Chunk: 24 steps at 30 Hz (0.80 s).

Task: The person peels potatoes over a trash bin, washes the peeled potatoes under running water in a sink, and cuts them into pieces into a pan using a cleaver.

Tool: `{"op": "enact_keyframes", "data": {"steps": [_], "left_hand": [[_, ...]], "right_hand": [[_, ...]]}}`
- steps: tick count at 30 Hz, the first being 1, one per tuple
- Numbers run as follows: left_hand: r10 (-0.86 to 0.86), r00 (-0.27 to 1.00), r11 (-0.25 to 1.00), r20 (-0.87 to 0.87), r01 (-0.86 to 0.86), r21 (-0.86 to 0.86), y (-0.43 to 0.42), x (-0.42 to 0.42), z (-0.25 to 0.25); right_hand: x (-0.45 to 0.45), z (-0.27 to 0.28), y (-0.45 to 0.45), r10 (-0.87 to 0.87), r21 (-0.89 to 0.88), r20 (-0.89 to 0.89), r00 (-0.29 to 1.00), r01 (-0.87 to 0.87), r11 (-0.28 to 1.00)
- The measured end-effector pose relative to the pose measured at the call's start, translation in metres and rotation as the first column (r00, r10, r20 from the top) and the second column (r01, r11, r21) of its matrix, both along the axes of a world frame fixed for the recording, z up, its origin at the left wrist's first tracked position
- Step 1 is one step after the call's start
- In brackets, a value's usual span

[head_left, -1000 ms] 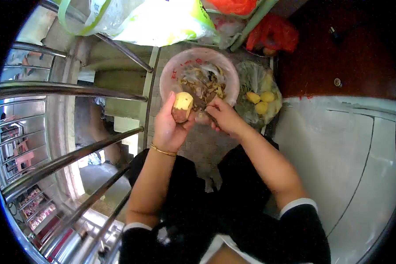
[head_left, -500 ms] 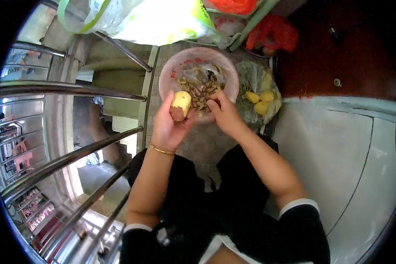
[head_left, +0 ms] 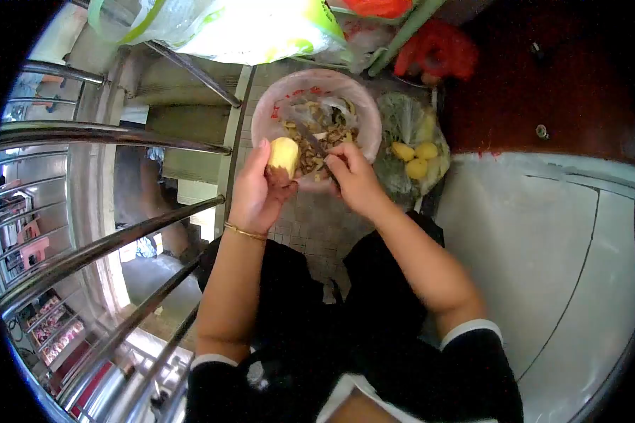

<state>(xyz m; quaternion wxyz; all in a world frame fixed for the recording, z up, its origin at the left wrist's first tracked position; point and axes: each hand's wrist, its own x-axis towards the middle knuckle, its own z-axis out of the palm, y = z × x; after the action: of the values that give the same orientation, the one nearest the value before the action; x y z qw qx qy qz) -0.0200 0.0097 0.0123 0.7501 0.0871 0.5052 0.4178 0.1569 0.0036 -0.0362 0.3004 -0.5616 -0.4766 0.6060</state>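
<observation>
The left hand (head_left: 256, 189) curls round a part-peeled potato (head_left: 283, 156), long axis forward, and the right hand (head_left: 358, 181) grips a knife (head_left: 312, 141) just right of it!

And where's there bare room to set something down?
Tiled floor between the pink basin and the knees. The pale surface right of the right arm looks bare, but may not be level. Crowded: the basin, with peelings, and the bag and yellow potatoes alongside.

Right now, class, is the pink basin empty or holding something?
Holding something: brown and yellowish peelings lie inside the pink basin.
</observation>
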Motion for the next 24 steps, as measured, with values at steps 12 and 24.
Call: {"op": "enact_keyframes", "data": {"steps": [12,24], "left_hand": [[-0.058,0.986,0.992,-0.157,0.074,0.099,-0.001,0.005,-0.006],[-0.12,0.973,0.984,-0.198,0.143,0.108,0.002,0.004,-0.003]], "right_hand": [[-0.008,0.021,-0.007,-0.073,0.588,0.45,0.89,-0.234,0.774],[-0.005,0.032,-0.006,0.024,0.199,0.288,0.957,-0.085,0.976]]}}
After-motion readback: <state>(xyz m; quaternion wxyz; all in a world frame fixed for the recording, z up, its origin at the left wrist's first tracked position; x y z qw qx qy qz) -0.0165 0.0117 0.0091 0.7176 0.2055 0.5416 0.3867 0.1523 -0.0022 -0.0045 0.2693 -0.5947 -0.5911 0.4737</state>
